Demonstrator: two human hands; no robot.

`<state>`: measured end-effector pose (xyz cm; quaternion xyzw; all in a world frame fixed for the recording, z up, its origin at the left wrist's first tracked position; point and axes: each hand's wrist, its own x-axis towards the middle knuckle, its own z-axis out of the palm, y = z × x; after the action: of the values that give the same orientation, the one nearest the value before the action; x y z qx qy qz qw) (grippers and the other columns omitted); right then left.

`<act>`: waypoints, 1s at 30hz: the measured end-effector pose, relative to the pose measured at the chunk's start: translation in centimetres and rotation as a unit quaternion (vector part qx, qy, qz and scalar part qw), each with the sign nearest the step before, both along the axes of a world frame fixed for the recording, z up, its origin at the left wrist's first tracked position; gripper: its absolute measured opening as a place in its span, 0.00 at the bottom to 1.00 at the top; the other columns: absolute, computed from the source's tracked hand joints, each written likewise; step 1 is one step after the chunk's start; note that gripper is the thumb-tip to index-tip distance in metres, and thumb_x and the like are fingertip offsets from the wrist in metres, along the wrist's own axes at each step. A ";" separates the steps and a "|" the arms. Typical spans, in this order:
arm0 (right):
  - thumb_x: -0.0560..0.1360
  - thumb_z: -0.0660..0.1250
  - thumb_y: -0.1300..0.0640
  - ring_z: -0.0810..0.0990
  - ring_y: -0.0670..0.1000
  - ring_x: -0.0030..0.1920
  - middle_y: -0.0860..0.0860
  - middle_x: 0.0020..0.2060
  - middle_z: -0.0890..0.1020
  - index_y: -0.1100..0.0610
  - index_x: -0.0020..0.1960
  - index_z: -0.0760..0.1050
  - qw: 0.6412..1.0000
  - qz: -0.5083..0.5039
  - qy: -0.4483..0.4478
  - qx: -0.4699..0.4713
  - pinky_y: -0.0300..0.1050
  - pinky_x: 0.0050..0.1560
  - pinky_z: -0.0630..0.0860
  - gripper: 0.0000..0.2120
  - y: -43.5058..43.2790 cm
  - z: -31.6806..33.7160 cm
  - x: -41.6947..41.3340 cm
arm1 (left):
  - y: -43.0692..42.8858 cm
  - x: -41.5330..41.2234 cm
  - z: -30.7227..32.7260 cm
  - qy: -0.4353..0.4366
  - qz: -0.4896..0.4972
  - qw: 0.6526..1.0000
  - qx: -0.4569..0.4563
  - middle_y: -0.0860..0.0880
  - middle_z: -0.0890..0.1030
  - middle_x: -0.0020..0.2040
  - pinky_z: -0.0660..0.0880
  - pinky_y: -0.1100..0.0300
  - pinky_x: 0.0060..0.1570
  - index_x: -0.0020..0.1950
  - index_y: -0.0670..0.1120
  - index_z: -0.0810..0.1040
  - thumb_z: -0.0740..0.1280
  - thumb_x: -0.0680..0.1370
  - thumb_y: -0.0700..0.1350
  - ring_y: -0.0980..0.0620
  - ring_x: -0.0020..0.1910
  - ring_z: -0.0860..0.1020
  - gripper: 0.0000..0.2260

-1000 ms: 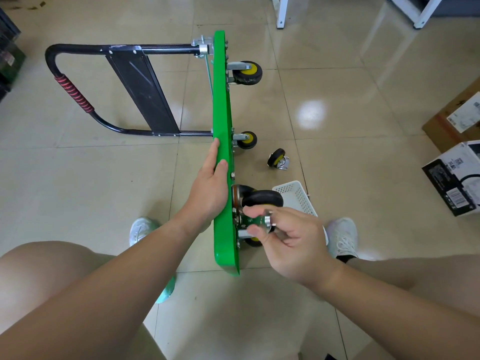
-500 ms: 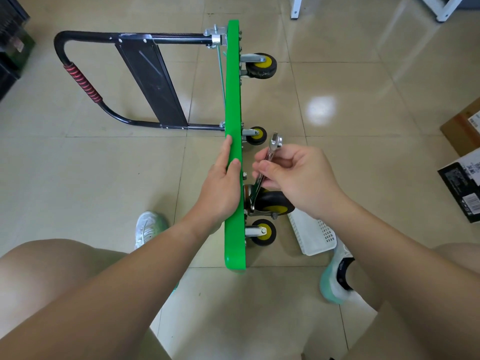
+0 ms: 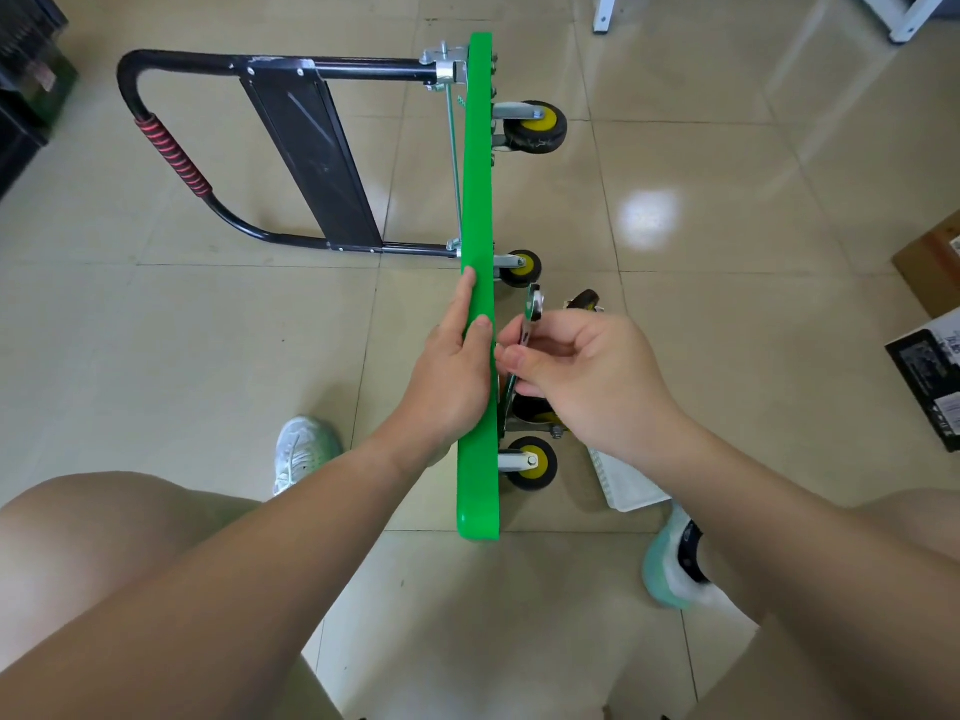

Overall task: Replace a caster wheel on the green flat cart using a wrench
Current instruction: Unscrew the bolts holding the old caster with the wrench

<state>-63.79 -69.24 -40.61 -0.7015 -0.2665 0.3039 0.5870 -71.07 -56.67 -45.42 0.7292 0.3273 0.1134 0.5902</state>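
Note:
The green flat cart (image 3: 478,210) stands on its long edge on the tiled floor, underside facing right, black handle (image 3: 171,153) folded out to the left. My left hand (image 3: 452,376) grips the deck's upper edge. My right hand (image 3: 582,371) is shut on a silver wrench (image 3: 531,311), whose lower end reaches down to the caster (image 3: 535,407) mounted beside the deck, mostly hidden by my hand. Three other casters with yellow hubs are bolted on: the far one (image 3: 535,128), the middle one (image 3: 522,268) and the near one (image 3: 532,462). A loose caster wheel (image 3: 586,299) lies on the floor behind my right hand.
A white plastic basket (image 3: 626,485) sits on the floor under my right forearm. Boxes (image 3: 930,371) stand at the right edge, dark crates (image 3: 26,85) at the far left, white furniture legs (image 3: 602,13) at the top. My knees and shoes (image 3: 304,449) flank the cart.
My right hand rose from low by the near caster with the wrench to beside the deck; the wrench now stands nearly upright, its lower end at the caster mount. The left hand stayed.

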 end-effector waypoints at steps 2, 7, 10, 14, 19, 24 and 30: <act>0.75 0.72 0.67 0.85 0.44 0.44 0.44 0.39 0.87 0.49 0.44 0.83 0.999 0.001 0.012 0.034 0.44 0.52 0.83 0.13 -0.7 -0.1 -0.9 | 0.0 0.0 0.1 0.005 0.005 1.000 0.005 0.60 0.76 0.61 0.70 0.59 0.65 0.84 0.62 0.55 0.54 0.88 0.48 0.61 0.59 0.75 0.24; 0.72 0.73 0.72 0.85 0.43 0.45 0.43 0.42 0.87 0.49 0.45 0.83 0.997 0.014 -0.009 0.081 0.40 0.54 0.80 0.17 -3.2 -1.6 -3.1 | -0.3 -0.1 0.7 0.022 -0.002 1.000 0.015 0.68 0.69 0.47 0.64 0.82 0.39 0.83 0.61 0.56 0.53 0.88 0.46 0.82 0.36 0.69 0.24; 0.70 0.75 0.72 0.86 0.45 0.51 0.45 0.46 0.87 0.53 0.48 0.85 0.983 0.040 -0.157 0.089 0.44 0.55 0.81 0.15 -4.8 -3.1 -4.5 | -0.3 0.0 0.4 0.015 0.001 1.000 0.016 0.73 0.69 0.55 0.63 0.81 0.48 0.84 0.61 0.56 0.53 0.88 0.47 0.85 0.42 0.68 0.24; 0.69 0.74 0.74 0.83 0.50 0.61 0.53 0.49 0.86 0.62 0.48 0.84 0.941 0.082 -0.309 0.108 0.47 0.61 0.79 0.11 -6.4 -5.1 -6.2 | -0.1 0.2 -0.1 0.004 0.002 1.000 0.013 0.71 0.71 0.61 0.68 0.64 0.63 0.84 0.62 0.56 0.53 0.88 0.49 0.78 0.52 0.72 0.24; 0.70 0.75 0.74 0.85 0.46 0.55 0.51 0.52 0.86 0.63 0.50 0.84 0.937 -0.018 -0.323 0.129 0.41 0.57 0.80 0.12 -6.3 -4.4 -5.1 | -0.3 0.2 0.3 0.009 0.001 1.000 0.010 0.75 0.70 0.55 0.66 0.77 0.48 0.84 0.61 0.55 0.52 0.88 0.47 0.84 0.42 0.71 0.24; 0.72 0.74 0.65 0.84 0.43 0.47 0.52 0.48 0.87 0.61 0.52 0.84 0.972 -0.086 -0.178 0.131 0.40 0.54 0.80 0.09 -4.3 -2.7 -3.0 | -0.5 0.3 0.5 0.013 0.006 1.000 0.008 0.72 0.71 0.52 0.65 0.82 0.40 0.84 0.61 0.54 0.52 0.88 0.47 0.83 0.38 0.70 0.24; 0.74 0.72 0.71 0.87 0.54 0.50 0.50 0.44 0.87 0.57 0.49 0.83 0.991 -0.035 -0.057 0.119 0.48 0.55 0.83 0.11 -3.0 -0.3 -0.5 | -0.3 0.2 0.4 0.020 0.004 1.000 0.018 0.69 0.71 0.48 0.67 0.79 0.41 0.84 0.62 0.52 0.52 0.88 0.48 0.76 0.41 0.72 0.24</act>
<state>-64.29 -72.29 -40.93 -0.6514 -0.3094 0.2087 0.6607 -70.86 -56.92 -44.99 0.7406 0.3393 0.1071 0.5700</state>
